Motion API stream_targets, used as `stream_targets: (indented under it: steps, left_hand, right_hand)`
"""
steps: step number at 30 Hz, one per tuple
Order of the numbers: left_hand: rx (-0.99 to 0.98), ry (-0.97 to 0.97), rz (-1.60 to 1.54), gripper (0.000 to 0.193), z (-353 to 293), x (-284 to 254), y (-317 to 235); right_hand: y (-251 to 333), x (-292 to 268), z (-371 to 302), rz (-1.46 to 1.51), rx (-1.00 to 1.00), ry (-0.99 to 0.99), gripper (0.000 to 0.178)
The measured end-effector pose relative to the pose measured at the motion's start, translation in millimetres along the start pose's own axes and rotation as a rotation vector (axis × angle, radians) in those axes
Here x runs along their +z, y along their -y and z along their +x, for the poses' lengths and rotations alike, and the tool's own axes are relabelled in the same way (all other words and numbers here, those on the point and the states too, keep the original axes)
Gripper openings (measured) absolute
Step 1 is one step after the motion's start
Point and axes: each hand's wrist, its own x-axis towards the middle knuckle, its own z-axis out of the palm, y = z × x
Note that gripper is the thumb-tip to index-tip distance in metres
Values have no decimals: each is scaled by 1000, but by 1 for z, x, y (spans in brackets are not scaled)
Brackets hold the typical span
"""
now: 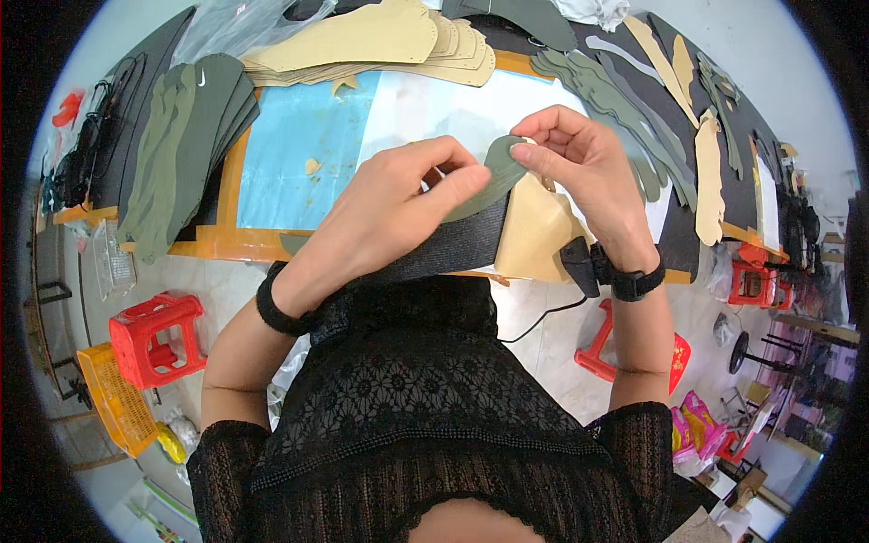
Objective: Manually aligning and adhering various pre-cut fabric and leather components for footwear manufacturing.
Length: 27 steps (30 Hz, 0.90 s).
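Both your hands pinch one thin grey-green cut piece [493, 176], curved like a leaf; your left hand [389, 213] closes thumb and forefinger on its lower, broader end, and your right hand [575, 158] closes its fingertips on the upper tip, so the piece is held between the two, raised just above the worktable [226, 195] and over the black textured strip [453, 249] that lies at the near edge. Holding it at both ends looks like a way to keep so limp a shape flat and taut, where one hand alone would let it droop; whether a backing layer is being parted from it at the tip, I cannot tell, since your fingers hide that edge.

Your left forearm comes up from the lower left, wrist nearly straight, back of the hand toward the camera, a black band [276, 312] round the wrist; your right forearm rises steeply from the lower right, wrist bent inward so the fingers curl down and back toward the piece; a black wrist device [625, 276] sits on it with a cable trailing below.

Around you the stock is laid in sorted fans, likely so that each kind can be picked singly: tan pieces [380, 45] stacked at the far side, dark green pieces [186, 136] overlapped at the left, narrow grey-green strips [615, 109] to the right; a tan sheet [534, 235] lies just under your right hand, touching the black strip; a red stool [154, 339] stands on the floor at the left.
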Motion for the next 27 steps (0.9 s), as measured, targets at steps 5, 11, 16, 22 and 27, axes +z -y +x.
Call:
stream_targets:
  steps: [5,11,16,22,27]
  left_hand:
    - [-62,36,-26,23,11,6,6]
    - [-55,-42,-138,23,13,7,21]
    - [-60,-39,-100,18,15,2,19]
    - [-73,-67,-50,19,16,0,25]
    - [17,-157,-93,27,19,4,31]
  right_hand:
    - [8,4,-3,-24,25,25,20]
    - [3,1,-10,111,-77,-95,28]
    - [-3,8,-28,-370,-269,-170,28]
    - [-6,17,-30,-423,-226,-233,21]
    - [-16,18,-30,-231,-199,-242,17]
